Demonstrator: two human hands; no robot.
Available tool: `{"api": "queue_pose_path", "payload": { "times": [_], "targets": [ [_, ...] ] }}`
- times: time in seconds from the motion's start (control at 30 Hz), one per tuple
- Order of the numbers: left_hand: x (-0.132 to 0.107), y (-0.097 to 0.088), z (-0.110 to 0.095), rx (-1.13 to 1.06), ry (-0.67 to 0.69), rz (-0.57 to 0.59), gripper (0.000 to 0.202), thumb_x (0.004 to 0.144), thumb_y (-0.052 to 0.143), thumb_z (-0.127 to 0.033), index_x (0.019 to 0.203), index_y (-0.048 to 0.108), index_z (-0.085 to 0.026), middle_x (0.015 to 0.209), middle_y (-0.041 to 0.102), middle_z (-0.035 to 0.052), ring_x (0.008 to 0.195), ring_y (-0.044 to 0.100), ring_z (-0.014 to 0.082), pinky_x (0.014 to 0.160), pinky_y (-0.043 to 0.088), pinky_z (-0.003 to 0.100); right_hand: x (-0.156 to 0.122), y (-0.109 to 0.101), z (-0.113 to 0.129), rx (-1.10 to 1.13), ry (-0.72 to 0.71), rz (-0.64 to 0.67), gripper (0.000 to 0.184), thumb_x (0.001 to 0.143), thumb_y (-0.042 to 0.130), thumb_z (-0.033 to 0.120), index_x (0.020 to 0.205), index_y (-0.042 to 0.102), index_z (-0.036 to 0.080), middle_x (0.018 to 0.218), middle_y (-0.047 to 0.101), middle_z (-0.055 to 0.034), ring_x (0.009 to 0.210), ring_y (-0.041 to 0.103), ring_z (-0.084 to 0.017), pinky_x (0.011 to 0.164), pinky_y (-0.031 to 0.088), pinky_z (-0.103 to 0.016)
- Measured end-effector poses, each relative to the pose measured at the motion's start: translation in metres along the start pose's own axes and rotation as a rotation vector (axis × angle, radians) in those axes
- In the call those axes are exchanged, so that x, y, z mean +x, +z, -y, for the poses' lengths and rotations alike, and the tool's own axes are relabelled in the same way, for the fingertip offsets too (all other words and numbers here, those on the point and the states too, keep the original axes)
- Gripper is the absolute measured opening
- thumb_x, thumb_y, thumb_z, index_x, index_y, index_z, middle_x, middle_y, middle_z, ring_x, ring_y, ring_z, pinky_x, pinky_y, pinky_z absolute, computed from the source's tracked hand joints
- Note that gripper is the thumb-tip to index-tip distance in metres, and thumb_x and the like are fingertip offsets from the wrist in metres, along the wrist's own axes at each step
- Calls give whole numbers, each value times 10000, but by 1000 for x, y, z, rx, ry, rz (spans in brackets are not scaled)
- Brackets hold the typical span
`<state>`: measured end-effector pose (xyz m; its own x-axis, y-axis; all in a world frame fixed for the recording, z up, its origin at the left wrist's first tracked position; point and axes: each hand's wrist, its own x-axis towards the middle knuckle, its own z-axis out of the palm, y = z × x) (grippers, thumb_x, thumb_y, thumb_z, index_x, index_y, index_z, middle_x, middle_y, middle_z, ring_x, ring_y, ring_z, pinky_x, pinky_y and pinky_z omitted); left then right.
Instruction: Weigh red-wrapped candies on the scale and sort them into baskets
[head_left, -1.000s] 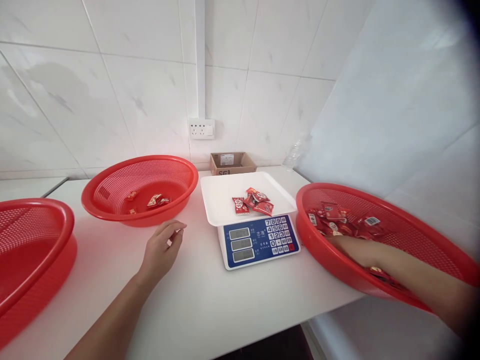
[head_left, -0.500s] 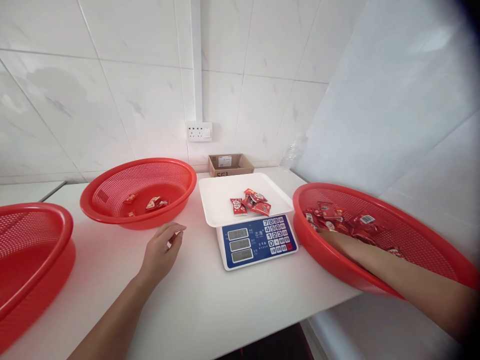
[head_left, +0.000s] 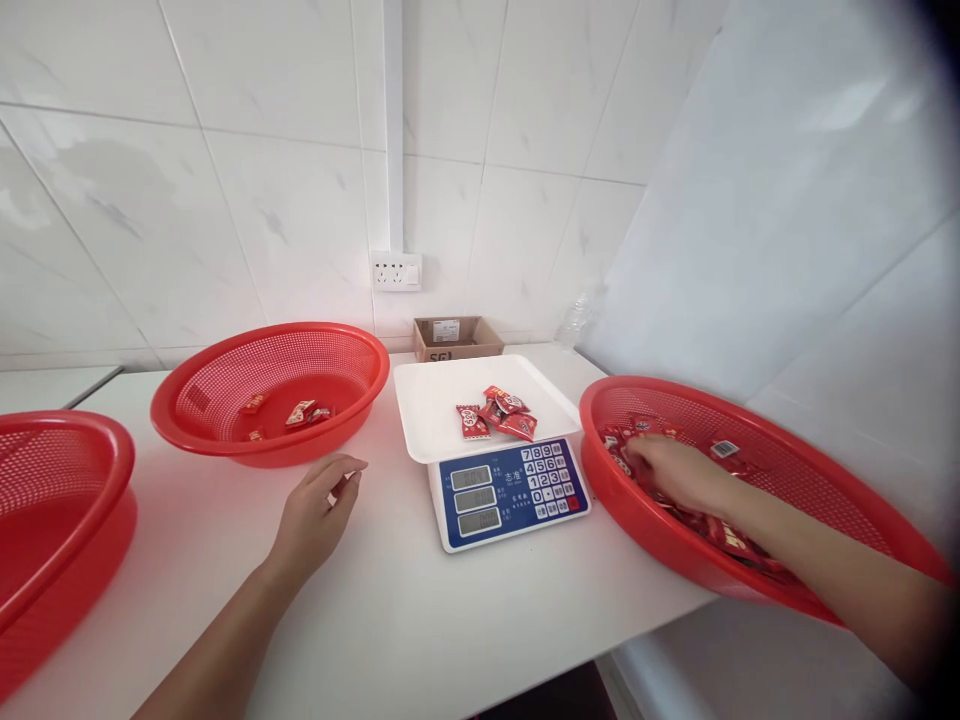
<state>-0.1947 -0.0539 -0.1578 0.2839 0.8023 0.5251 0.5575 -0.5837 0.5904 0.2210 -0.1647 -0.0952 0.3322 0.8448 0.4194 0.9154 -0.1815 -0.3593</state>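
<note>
Right hand (head_left: 675, 470): inside the right red basket (head_left: 825, 480), palm down on the heap of sachets (head_left: 720, 530); the fingers are curled over the packets, and whether any is held cannot be told.

Sachets: small flat packets, red with white print and glossy wrapping; some carry a pale label. They lie loose along the basket's near floor, which overhangs the right end of the white bench (head_left: 420, 610).

Left hand (head_left: 315, 510): resting on the bench near the middle red basket (head_left: 187, 420), fingers loosely bent, holding nothing.

Scale (head_left: 510, 490): blue face, three displays and a keypad, between the two baskets. Its white tray (head_left: 427, 410) bears a small cluster of the same red packets (head_left: 495, 412).

Middle basket: a few packets on its floor.

Third red basket (head_left: 67, 480): at the far left edge.

Cardboard box (head_left: 457, 336): by the wall, behind the scale.
</note>
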Motion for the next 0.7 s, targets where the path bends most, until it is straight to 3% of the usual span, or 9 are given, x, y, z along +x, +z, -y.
{"api": "queue_pose_path", "payload": {
  "times": [0.1,0.23,0.43,0.6,0.7],
  "targets": [
    [0,1,2,2,2,6,171,839,432,-285,883,580,-213,877,609,27,661,542,116,553,450,211,23,-10,2,-67,4,113,148,689,498,121,583,481,224,639,587,-1,576,546,-150,536,377,-260],
    [0,0,1,10,-2,1,176,836,430,-289,880,583,-215,870,613,25,665,548,118,560,454,211,41,-11,27,78,48,147,30,749,512,257,762,506,230,843,636,-20,795,601,-191,699,438,-299],
    [0,-2,-1,31,-10,-12,185,834,429,-310,874,584,-217,849,614,26,629,543,120,513,447,206,51,16,64,243,11,324,115,748,481,191,822,561,228,881,676,-18,829,633,-186,757,477,-311],
    [0,-2,0,25,8,-18,187,836,426,-309,872,585,-218,838,614,25,623,541,121,511,447,208,58,25,71,195,-9,388,306,787,442,162,1050,591,210,1186,603,-50,1081,557,-206,921,422,-344],
    [0,-1,0,18,7,-11,187,837,428,-306,881,587,-218,841,613,26,626,538,119,508,442,205,59,28,70,191,0,432,375,806,436,173,1163,550,178,1272,543,-70,1150,510,-212,972,390,-352]
  ]
}}
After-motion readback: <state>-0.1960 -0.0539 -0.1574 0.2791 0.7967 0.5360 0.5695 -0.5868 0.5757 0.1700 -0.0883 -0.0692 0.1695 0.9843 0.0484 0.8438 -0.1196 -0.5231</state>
